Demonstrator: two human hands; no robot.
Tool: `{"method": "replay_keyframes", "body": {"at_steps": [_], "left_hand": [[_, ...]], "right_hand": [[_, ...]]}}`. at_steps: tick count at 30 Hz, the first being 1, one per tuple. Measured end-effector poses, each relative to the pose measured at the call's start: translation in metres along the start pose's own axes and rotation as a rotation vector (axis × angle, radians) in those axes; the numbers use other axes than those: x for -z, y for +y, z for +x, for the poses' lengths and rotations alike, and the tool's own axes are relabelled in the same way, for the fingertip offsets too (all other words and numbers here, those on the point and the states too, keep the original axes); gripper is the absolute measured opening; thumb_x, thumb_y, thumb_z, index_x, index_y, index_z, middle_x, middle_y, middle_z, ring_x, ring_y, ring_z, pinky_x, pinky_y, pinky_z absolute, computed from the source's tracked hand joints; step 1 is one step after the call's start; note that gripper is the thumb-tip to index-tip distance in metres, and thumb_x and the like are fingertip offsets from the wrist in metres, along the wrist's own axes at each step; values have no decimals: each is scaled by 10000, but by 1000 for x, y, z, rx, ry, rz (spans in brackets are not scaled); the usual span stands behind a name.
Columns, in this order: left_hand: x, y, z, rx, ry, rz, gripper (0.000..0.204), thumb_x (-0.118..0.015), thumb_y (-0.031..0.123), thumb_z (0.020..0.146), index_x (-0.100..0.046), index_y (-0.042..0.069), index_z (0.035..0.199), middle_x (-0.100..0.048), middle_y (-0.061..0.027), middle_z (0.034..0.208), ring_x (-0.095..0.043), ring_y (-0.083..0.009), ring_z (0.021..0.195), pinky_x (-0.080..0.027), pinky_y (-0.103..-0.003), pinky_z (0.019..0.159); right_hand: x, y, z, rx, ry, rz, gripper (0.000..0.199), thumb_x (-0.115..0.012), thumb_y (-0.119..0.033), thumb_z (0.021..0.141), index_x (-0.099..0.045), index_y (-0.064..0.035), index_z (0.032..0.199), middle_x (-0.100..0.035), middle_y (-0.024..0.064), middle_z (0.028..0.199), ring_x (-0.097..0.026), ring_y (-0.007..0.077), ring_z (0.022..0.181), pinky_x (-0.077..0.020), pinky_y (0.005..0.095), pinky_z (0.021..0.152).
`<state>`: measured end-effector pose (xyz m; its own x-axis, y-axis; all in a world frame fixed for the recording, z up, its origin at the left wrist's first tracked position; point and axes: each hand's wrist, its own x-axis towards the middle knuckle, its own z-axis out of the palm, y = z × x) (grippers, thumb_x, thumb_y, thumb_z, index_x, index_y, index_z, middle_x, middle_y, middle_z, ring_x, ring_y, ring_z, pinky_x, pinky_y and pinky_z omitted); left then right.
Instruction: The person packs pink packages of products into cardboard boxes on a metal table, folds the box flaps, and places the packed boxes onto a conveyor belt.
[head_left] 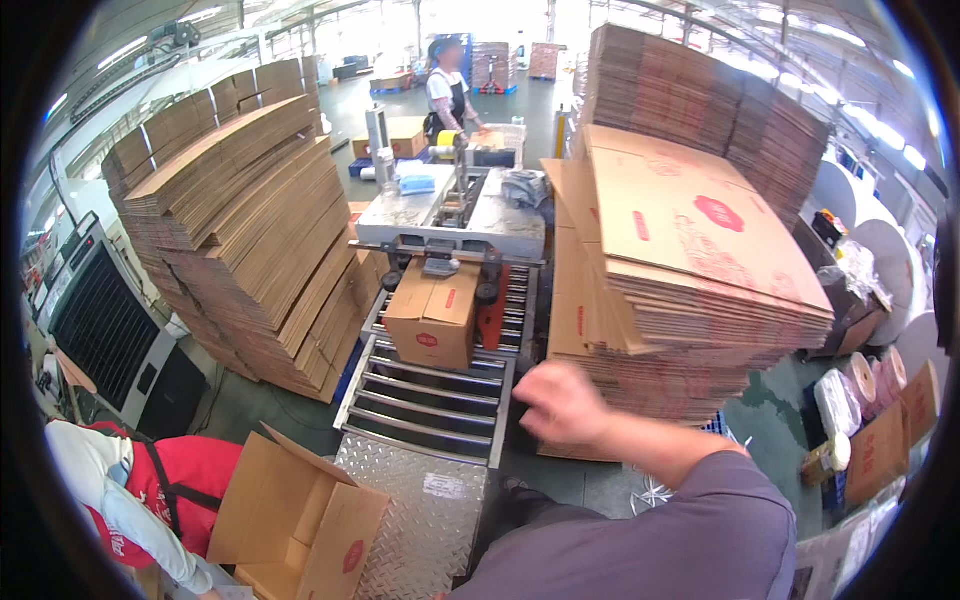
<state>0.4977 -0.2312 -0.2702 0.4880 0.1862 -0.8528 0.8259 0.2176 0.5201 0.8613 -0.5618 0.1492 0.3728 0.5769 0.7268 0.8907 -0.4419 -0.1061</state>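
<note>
My right hand (560, 402) reaches out from the lower right in a grey sleeve and is blurred by motion. It hovers over the near end of the roller conveyor (425, 400), holding nothing that I can see, and its fingers are too smeared to read. A closed brown cardboard box (433, 318) sits on the rollers ahead of the hand, its far end under the metal case-sealing machine (450, 215). The hand is apart from the box. My left hand is out of sight.
Tall stacks of flat cardboard stand on the left (250, 230) and right (690, 270) of the conveyor. A co-worker in a red apron (150, 490) at lower left handles an open box (300, 520) beside a steel plate (420, 520). Another person (445, 90) stands beyond the machine.
</note>
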Motion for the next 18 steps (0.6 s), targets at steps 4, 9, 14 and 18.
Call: {"method": "replay_keyframes", "body": {"at_steps": [4, 9, 14, 18], "left_hand": [[26, 1, 9, -184, 10, -114, 309, -516, 314, 1003, -602, 50, 1139, -666, -65, 911, -604, -178, 795, -450, -315, 651], [26, 0, 12, -339, -16, -306, 312, -548, 286, 994, -548, 55, 1205, -653, -71, 976, -609, -168, 820, -450, -289, 651], [1, 10, -52, -388, -13, -320, 484, -621, 247, 961, -444, 34, 1357, -622, -121, 1179, -616, -211, 984, -473, -320, 804], [-10, 60, -157, -655, 188, 61, 809, -688, 286, 904, -257, -37, 1507, -387, -256, 1498, -373, -345, 1404, -285, -402, 1152]], "right_hand": [[167, 36, 28, -332, 161, -896, 670, -769, -408, 748, -572, -118, 1318, -530, 166, 1284, -500, 352, 1223, -412, 489, 1019], [197, 44, -18, -368, 56, -1070, 513, -752, -399, 755, -631, -98, 1152, -593, 112, 1125, -576, 281, 1087, -474, 441, 902], [211, -51, 27, 107, 114, -1129, 209, -700, -302, 781, -620, -118, 843, -550, -4, 738, -601, 159, 757, -460, 301, 606], [194, -145, 100, 684, 148, -988, 300, -681, -329, 772, -497, -147, 623, -421, -35, 579, -446, 101, 527, -294, 248, 459]]}}
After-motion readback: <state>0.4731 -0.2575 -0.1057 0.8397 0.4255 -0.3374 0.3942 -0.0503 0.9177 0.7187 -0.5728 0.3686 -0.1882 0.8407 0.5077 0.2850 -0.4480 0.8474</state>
